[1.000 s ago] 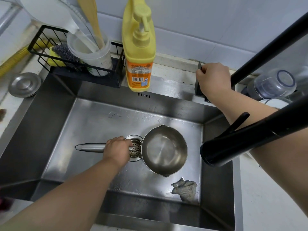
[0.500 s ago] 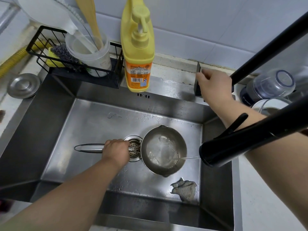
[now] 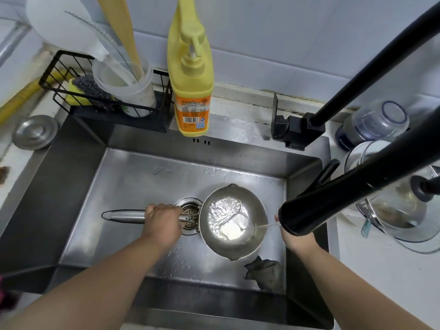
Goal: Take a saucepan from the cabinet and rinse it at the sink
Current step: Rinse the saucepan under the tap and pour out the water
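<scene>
Half the right hand (image 3: 295,236) hides behind the black faucet head (image 3: 309,210) at centre right, grip unclear; the left hand (image 3: 162,221) clasps the saucepan (image 3: 234,222) handle.

Silver saucepan (image 3: 234,222), yellow bottle (image 3: 190,75), black faucet (image 3: 333,206), seemingly grey rag (image 3: 264,272).

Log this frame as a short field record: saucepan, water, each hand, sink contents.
saucepan: small steel saucepan on the sink floor, beside the drain strainer
water: thin stream from the black faucet head lands in the pan; water pooled inside
left hand: left hand grips the pan's long handle
right hand: right hand below the faucet head, mostly hidden; grip unclear
sink: steel sink; crumpled dark cloth at front right
</scene>
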